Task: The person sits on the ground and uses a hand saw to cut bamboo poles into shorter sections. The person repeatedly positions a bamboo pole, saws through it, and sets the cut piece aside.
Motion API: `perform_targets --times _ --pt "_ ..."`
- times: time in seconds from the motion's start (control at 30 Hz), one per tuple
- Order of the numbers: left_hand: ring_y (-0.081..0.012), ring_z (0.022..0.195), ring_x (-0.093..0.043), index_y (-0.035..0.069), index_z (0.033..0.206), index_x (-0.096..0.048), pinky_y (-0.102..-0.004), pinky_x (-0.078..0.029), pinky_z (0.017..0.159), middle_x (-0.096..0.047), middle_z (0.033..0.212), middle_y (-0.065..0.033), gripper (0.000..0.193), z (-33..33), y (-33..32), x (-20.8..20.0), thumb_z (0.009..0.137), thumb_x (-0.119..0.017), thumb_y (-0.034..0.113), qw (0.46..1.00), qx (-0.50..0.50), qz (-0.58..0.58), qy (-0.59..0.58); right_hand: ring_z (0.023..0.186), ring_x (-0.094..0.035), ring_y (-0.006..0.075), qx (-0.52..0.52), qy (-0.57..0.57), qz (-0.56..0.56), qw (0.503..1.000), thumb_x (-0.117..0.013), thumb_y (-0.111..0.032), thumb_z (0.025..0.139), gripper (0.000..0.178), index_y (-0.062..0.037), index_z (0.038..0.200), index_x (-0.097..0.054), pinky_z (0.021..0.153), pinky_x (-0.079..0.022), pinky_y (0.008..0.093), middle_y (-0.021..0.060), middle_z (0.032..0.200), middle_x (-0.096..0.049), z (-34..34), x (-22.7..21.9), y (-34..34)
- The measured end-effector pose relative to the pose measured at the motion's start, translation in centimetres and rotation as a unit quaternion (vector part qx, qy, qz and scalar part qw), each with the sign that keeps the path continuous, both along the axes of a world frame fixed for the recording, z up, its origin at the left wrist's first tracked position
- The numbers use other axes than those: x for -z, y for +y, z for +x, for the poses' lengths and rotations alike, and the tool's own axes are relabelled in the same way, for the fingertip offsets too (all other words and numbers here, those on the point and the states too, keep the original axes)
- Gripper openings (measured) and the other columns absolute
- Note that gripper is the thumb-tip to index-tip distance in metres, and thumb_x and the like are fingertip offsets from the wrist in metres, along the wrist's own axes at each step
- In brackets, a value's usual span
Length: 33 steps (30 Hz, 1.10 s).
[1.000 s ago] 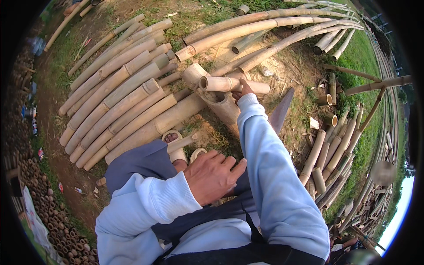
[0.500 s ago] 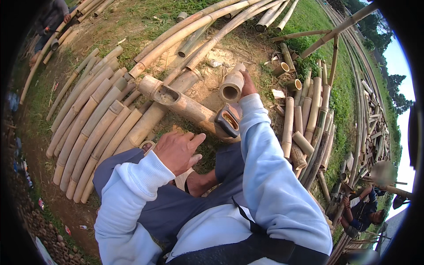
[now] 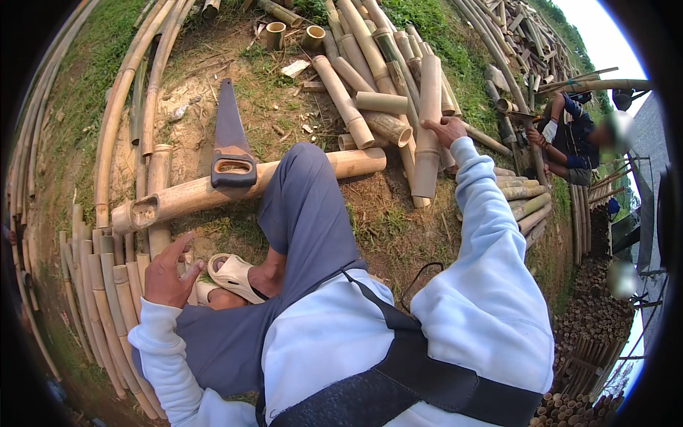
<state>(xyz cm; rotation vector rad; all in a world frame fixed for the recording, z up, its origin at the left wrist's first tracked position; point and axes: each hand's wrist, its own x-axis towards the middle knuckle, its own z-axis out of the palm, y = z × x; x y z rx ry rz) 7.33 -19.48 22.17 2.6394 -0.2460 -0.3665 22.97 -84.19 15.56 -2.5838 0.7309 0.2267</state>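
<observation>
My right hand [image 3: 447,132] is stretched out to the right, at the near side of a pale bamboo tube [image 3: 427,165]. Its index finger lies across the tube, and the other fingers are partly hidden. The tube rests along the pile of cut bamboo pieces. Low on the left, my left hand [image 3: 171,274] hangs empty with its fingers apart, above my bent leg. A thick bamboo pole [image 3: 192,203] with a notch cut near its left end lies in front of me, passing behind my raised knee. A handsaw [image 3: 231,132] with a black-rimmed handle leans on that pole.
Cut bamboo pieces [image 3: 356,60] lie heaped at the far middle. Long poles [image 3: 122,92] stretch away at the left, with a row of shorter ones [image 3: 107,285] below. Another person [image 3: 569,135] works at the right. A large bamboo stack [image 3: 590,313] stands beyond my right arm.
The view has swung to the right. My right hand has carried the bamboo tube from beside the saw over to the pile. My left hand has spread its fingers more.
</observation>
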Motion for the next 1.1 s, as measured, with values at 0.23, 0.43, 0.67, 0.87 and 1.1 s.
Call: perform_targets --times 0.23,0.43,0.67,0.87,1.1 --pt "-0.0289 0.089 -0.067 0.010 0.136 -0.058 -0.0387 -0.054 0.082 -0.069 0.105 -0.0143 0.058 0.8 0.3 1.4 0.081 -0.079 0.014 0.998 -0.012 0.048 0.035 0.114 -0.064 0.0362 0.026 0.103 -0.146 0.984 -0.074 -0.060 0.071 0.079 0.0006 0.122 -0.066 0.100 -0.050 0.0427 0.0239 0.123 -0.066 -6.3 5.4 -7.1" --pt "-0.0292 0.095 -0.067 0.009 0.137 -0.057 -0.0390 -0.053 0.085 -0.069 0.111 -0.0167 0.056 -0.3 3.6 1.2 0.084 -0.076 0.016 0.993 -0.092 0.067 0.042 0.121 -0.060 0.0369 0.021 0.148 -0.169 0.974 -0.075 -0.058 0.074 0.085 0.0000 0.134 -0.055 0.104 -0.048 0.0445 0.0237 0.129 -0.062 -4.9 8.2 -7.2" --pt "-0.0267 0.097 -0.066 0.004 0.130 -0.062 -0.0387 -0.051 0.088 -0.069 0.108 -0.0177 0.042 -7.7 10.2 -2.7 0.091 -0.071 0.017 0.957 -0.287 0.045 -0.008 0.129 -0.054 0.0407 0.016 0.136 -0.074 0.988 -0.074 -0.064 0.078 0.092 0.0009 0.138 -0.049 0.109 -0.045 0.0451 0.0275 0.137 -0.056 -2.6 10.9 -5.3" --pt "-0.0277 0.109 -0.063 -0.004 0.116 -0.066 -0.0370 -0.045 0.099 -0.068 0.113 -0.0172 0.031 -14.9 9.2 -2.3 0.091 -0.066 0.014 0.921 -0.358 -0.063 -0.139 0.113 -0.065 0.0383 0.023 -0.028 -0.024 0.999 -0.076 -0.047 0.082 0.088 -0.0127 0.151 -0.036 0.099 -0.051 0.0459 0.0209 0.126 -0.066 -9.6 18.4 -1.5" --pt "-0.0256 0.113 -0.060 -0.007 0.120 -0.063 -0.0356 -0.041 0.104 -0.065 0.119 -0.0167 0.041 -19.2 9.2 0.4 0.093 -0.063 0.023 0.816 -0.472 -0.175 -0.284 0.096 -0.071 0.0310 -0.099 -0.142 0.171 0.970 -0.072 -0.018 0.089 0.066 -0.0107 0.147 -0.042 0.085 -0.058 0.0393 0.0195 0.122 -0.067 -13.2 15.8 13.7"
